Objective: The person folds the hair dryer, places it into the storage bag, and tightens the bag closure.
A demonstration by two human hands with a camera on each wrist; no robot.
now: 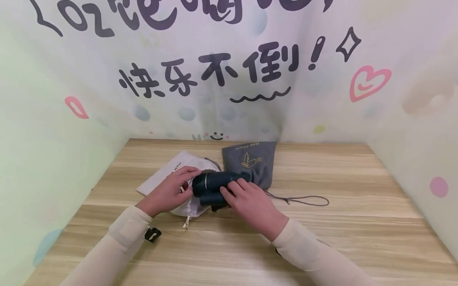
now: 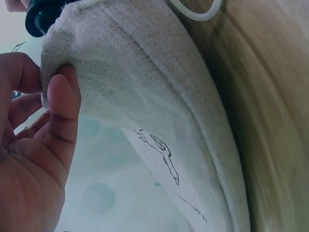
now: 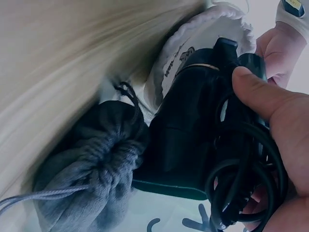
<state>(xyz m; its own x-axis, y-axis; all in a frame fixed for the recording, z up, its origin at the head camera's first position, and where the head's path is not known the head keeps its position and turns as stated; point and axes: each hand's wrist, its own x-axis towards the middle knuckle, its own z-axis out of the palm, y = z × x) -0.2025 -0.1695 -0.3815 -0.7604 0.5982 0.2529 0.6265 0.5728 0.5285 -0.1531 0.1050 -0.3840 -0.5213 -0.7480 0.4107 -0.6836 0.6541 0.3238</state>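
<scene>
A dark folded hair dryer [image 1: 219, 180], its cord [image 3: 267, 141] looped along the handle, is in the grip of my right hand [image 1: 255, 202]. Its front end is at the mouth of a white drawstring bag [image 1: 162, 173]. My left hand [image 1: 168, 193] pinches the bag's rim between thumb and fingers, holding the mouth apart. In the left wrist view the bag's cloth [image 2: 140, 72] bulges beyond the left thumb. From the right wrist view, printing shows on the bag's inner-facing side, and the right thumb [image 3: 256, 92] presses the dryer's handle.
Just behind the dryer lies a grey drawstring pouch [image 1: 265, 159] with a gold hair dryer print, its mouth gathered. The pouch's cord [image 1: 309, 200] trails right over the wooden table [image 1: 358, 238]. A printed cloth backdrop [image 1: 307, 115] stands along the table's back.
</scene>
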